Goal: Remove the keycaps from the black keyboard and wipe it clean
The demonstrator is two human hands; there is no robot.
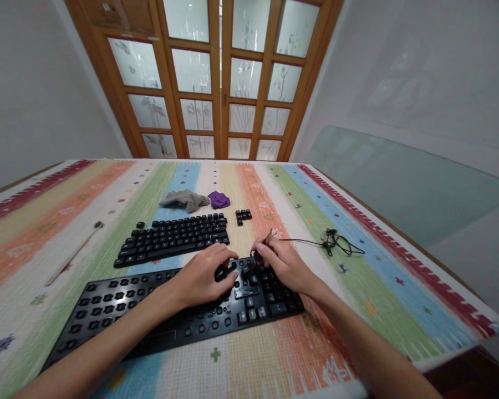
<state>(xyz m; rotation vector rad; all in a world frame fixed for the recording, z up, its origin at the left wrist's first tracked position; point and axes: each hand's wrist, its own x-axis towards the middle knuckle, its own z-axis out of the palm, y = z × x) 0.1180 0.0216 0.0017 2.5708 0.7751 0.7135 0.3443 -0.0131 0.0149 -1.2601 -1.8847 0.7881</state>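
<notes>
A black keyboard (166, 332) lies slightly slanted on the table, most of its left and middle keycaps off, with keys still on its right end. My left hand (205, 274) rests on its upper middle, thumb and forefinger spread apart over the bare sockets. At the keyboard's top edge, my right hand (280, 260) is closed in a pinch around a thin brownish tool (269, 236); its exact kind is unclear. Dark parts below those fingertips are partly hidden. Behind, loose black keycaps (174, 235) are laid out in keyboard order, and a smaller group of keycaps (243, 215) sits to their right.
A grey cloth (185, 199) and a purple cloth (219, 199) lie beyond the keycaps. On the left is a long thin brush (75, 254). The keyboard's coiled cable (336, 242) lies to the right on the striped tablecloth (382, 299).
</notes>
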